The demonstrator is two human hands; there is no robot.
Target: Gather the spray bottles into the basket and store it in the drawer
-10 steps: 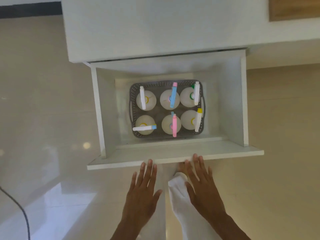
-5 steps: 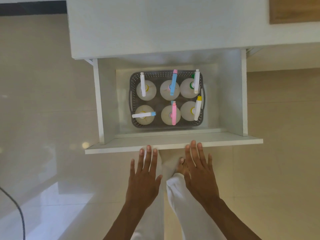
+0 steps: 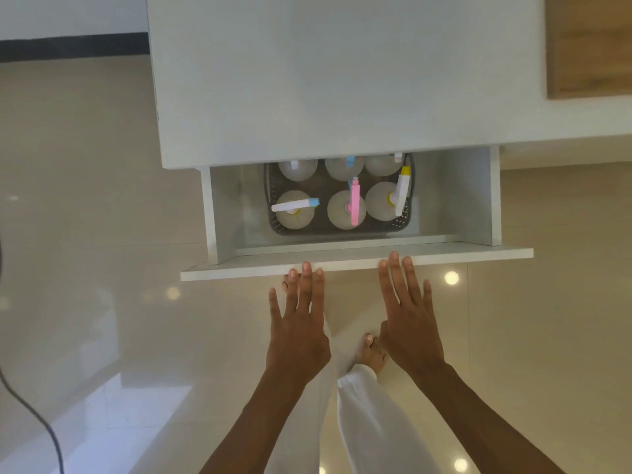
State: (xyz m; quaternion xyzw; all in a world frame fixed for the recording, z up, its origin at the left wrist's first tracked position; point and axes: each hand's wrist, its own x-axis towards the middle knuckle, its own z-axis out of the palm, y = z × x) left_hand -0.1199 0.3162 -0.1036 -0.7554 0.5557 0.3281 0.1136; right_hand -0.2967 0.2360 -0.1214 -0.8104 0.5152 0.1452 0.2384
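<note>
The white drawer stands about half open under the white cabinet top. Inside it sits the grey perforated basket, packed with several white spray bottles. The front row shows a blue-tipped bottle, a pink-headed one and a yellow-capped one. The back row is half hidden under the cabinet. My left hand and my right hand lie flat, fingers spread, with their fingertips on the drawer's front panel. Neither holds anything.
Glossy beige floor tiles surround the cabinet. A black cable curves along the lower left. My white trouser leg and bare foot are under my hands. A wooden panel is at the top right.
The drawer has slid inward by about half, taking the back row of bottles under the cabinet top. Both hands followed it forward, fingertips on the front panel.
</note>
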